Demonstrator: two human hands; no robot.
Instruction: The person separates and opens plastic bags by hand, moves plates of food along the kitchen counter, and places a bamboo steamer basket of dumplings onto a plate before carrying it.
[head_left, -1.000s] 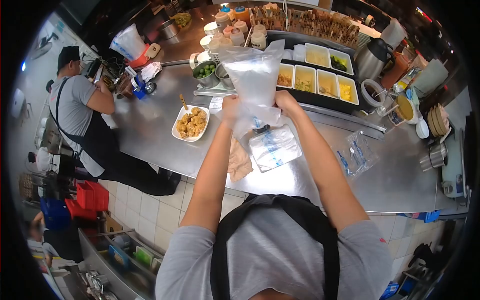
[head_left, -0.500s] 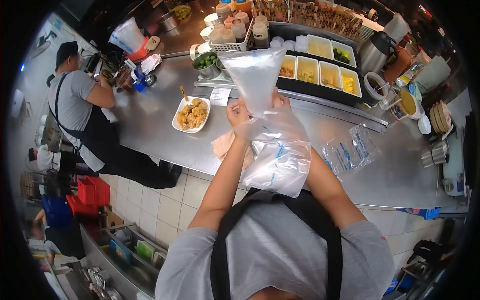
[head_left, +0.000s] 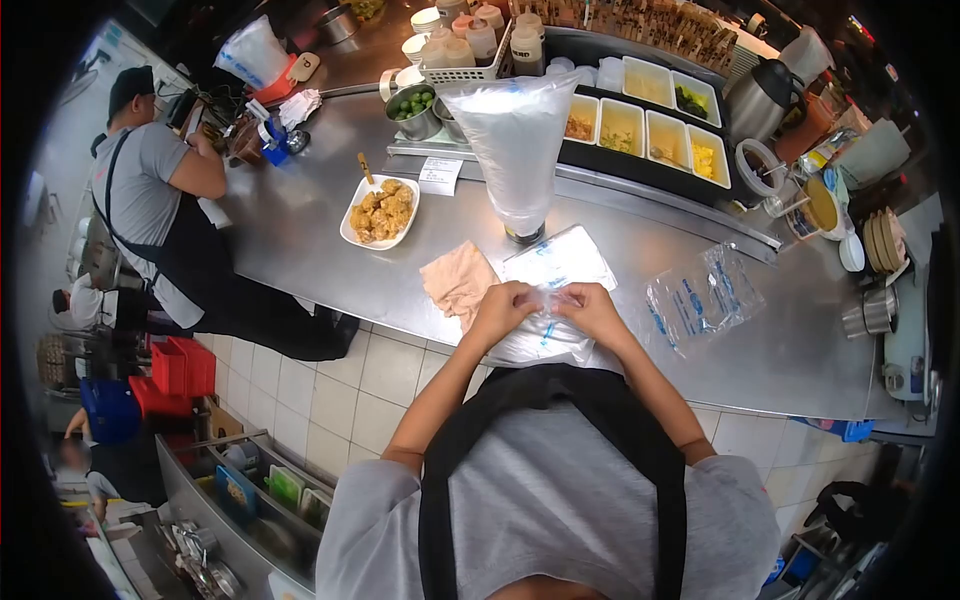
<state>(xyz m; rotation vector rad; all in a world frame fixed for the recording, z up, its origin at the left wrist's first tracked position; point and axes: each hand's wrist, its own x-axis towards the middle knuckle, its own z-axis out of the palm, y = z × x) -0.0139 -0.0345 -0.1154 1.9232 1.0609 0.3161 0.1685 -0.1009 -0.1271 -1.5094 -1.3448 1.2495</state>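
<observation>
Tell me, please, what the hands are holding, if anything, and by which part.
The left hand and right hand pinch a thin plastic bag at its far end, away from the apron; whether that is its opening cannot be told.

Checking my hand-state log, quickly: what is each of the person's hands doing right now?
Left hand: closed, fingertips pinching a thin plastic bag.
Right hand: closed, fingertips pinching the same plastic bag.

They're rocking a soft-looking grey tee (head_left: 565, 490) with loose short sleeves (head_left: 370, 505), plus a black apron (head_left: 560, 384) whose wide, flat straps (head_left: 448, 500) run along either side, and the hands (head_left: 503, 316) are just bare.
</observation>
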